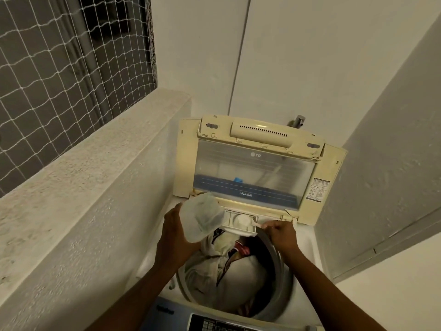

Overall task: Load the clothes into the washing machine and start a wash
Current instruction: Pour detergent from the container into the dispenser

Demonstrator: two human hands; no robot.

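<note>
A top-loading washing machine [307, 244] stands below me with its cream lid [253, 168] raised against the wall. Several clothes [229, 261], mostly pale with a red piece, fill the drum. My left hand [175, 237] grips a translucent white detergent container [201, 217], tilted over the drum's back edge. My right hand [281, 235] pinches the handle of a white scoop [245, 222] heaped with powder, held over the open detergent drawer [241, 223] at the drum's rear rim.
The control panel [214, 323] lies at the front edge nearest me. A rough concrete ledge [95, 168] runs along the left under a netted window [59, 63]. A tap [298, 121] juts from the wall behind the lid. A white wall closes the right side.
</note>
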